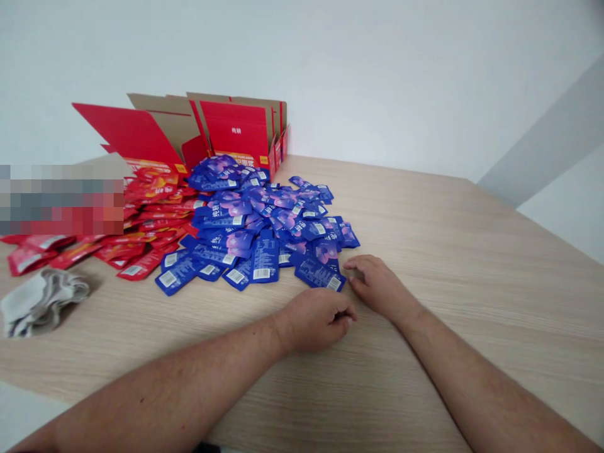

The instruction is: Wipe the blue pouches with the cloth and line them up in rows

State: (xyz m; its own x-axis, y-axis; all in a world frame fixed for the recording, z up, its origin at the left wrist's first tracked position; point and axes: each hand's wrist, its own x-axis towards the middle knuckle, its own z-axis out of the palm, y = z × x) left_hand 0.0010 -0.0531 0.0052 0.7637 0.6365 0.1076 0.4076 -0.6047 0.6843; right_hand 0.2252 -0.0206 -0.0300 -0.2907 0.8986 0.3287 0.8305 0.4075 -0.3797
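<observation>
A large heap of blue foil sachets (255, 226) with white barcodes and purple prints lies on the wooden table (472, 264). To its left is a heap of red sachets (151, 220). My right hand (377, 286) rests on the table, its loosely curled fingers at the edge of a blue sachet (319, 274) at the front of the heap. My left hand (314, 321) lies closer to me, curled into a loose fist, with nothing visible in it. It sits just below the same sachet, apart from the heap.
An opened red and cardboard carton (236, 129) with its flaps spread stands behind the sachets at the table's far edge. A crumpled grey cloth (42, 302) lies at the left. A blurred patch covers part of the view at the left.
</observation>
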